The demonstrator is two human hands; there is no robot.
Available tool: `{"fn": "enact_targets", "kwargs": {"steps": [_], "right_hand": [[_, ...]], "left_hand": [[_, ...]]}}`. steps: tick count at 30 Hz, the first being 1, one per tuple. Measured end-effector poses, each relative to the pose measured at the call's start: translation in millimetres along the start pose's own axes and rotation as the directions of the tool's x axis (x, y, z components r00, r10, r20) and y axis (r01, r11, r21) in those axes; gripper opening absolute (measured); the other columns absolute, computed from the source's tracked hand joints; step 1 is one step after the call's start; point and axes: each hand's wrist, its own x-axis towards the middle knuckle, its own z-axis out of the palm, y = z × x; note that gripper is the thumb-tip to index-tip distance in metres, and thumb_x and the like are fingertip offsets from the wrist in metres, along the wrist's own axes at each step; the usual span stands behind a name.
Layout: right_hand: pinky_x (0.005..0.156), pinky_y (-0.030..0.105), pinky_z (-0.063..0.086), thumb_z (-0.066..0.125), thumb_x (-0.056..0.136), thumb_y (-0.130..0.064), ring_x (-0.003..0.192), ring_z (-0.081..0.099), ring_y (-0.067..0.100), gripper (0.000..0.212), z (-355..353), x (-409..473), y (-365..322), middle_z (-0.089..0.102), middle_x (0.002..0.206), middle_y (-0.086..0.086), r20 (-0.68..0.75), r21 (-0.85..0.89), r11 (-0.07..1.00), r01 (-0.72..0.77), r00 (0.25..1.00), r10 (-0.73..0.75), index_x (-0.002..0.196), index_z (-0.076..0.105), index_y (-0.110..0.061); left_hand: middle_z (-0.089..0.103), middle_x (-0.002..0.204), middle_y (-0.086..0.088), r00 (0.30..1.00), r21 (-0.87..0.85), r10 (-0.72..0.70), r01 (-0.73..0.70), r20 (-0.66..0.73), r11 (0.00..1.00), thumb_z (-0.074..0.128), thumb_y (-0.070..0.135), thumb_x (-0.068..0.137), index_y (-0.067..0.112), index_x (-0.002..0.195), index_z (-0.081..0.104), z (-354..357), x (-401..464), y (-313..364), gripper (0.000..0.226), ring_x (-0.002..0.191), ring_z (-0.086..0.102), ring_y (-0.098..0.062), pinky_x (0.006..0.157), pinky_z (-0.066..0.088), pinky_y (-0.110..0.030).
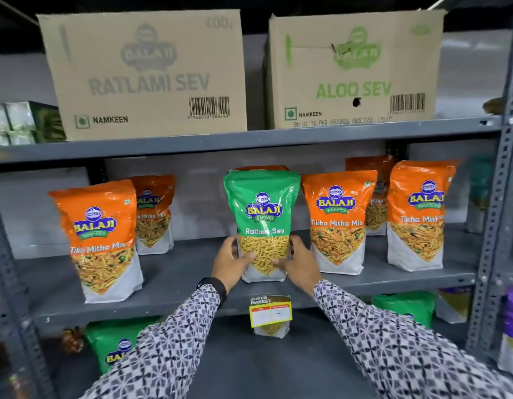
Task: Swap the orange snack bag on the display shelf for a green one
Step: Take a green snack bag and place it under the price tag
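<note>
While both hands are clasping its lower half, the green snack bag, labelled Ratlami Sev, is standing upright at the middle of the display shelf. Left hand is gripping the bag's left edge, fingers curled round onto the front; right hand is doing the same on the right edge. Bag's base is sitting on or just at the shelf surface; cannot tell which. Orange snack bags are standing either side: one well to the left, one just beside on the right, another further right. An orange top is peeking out directly behind the green bag. Price tag is hanging from the shelf lip below. Two cardboard cartons are sitting on the shelf above.
</note>
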Motion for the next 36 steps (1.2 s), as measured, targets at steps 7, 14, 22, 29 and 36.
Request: {"fn": "enact_targets", "kwargs": {"steps": [7, 14, 22, 29, 36], "right_hand": [[0.082, 0.011, 0.053, 0.085, 0.082, -0.02, 0.098, 0.065, -0.014, 0.058, -8.0, -51.6, -7.4, 0.069, 0.111, -0.02, -0.031, 0.099, 0.986, 0.133, 0.991, -0.13, 0.131, 0.054, -0.019], [0.084, 0.02, 0.058, 0.089, 0.076, -0.03, 0.099, 0.071, -0.004, 0.056, -11.3, -131.0, 18.3, 0.073, 0.111, -0.018, 0.033, 0.053, 0.993, 0.102, 0.994, -0.104, 0.122, 0.057, -0.033], [0.092, 0.043, 0.058, 0.09, 0.071, -0.042, 0.107, 0.07, 0.01, 0.062, 39.9, -186.2, 114.7, 0.073, 0.113, -0.015, 0.203, -0.09, 0.982, -0.168, 0.962, 0.183, 0.117, 0.049, -0.043], [0.092, 0.045, 0.058, 0.089, 0.072, -0.011, 0.107, 0.071, 0.027, 0.069, 106.9, -164.7, 185.5, 0.073, 0.114, -0.001, 0.267, -0.208, 0.915, -0.345, 0.88, 0.392, 0.123, 0.045, -0.027], [0.091, 0.045, 0.059, 0.082, 0.078, -0.003, 0.105, 0.072, 0.036, 0.074, 143.3, -114.3, 223.2, 0.075, 0.118, 0.014, 0.232, -0.227, 0.896, -0.383, 0.872, 0.431, 0.14, 0.043, -0.011]], "left_hand": [[0.071, 0.125, 0.007, 0.988, 0.026, 0.155, -0.155, -0.013, 0.988, 0.086, 0.028, 0.081, 0.033, 0.13, 0.057, -29.8, -50.0, 10.8, 0.057, 0.116, 0.067, -0.012, 0.098, 0.056, -0.035], [0.071, 0.125, 0.008, 0.99, 0.025, 0.131, -0.132, 0.052, 0.991, 0.087, 0.022, 0.081, 0.031, 0.136, 0.056, -31.9, -127.9, -25.9, 0.064, 0.109, 0.069, 0.0, 0.085, 0.058, -0.02], [0.065, 0.138, 0.011, 0.965, 0.201, -0.179, 0.14, 0.193, 0.97, 0.087, 0.037, 0.078, 0.043, 0.137, 0.055, -15.8, -169.2, -141.8, 0.067, 0.122, 0.063, 0.0, 0.098, 0.053, -0.018], [0.073, 0.125, 0.008, 0.909, 0.327, -0.379, 0.31, 0.172, 0.893, 0.086, 0.023, 0.078, 0.031, 0.125, 0.061, 10.1, -151.1, -229.5, 0.055, 0.114, 0.069, -0.011, 0.106, 0.054, -0.045], [0.063, 0.118, 0.008, 0.903, 0.38, -0.414, 0.346, 0.112, 0.858, 0.082, 0.015, 0.084, 0.016, 0.139, 0.052, 28.5, -107.7, -269.1, 0.062, 0.108, 0.061, -0.013, 0.095, 0.049, -0.028]]}}
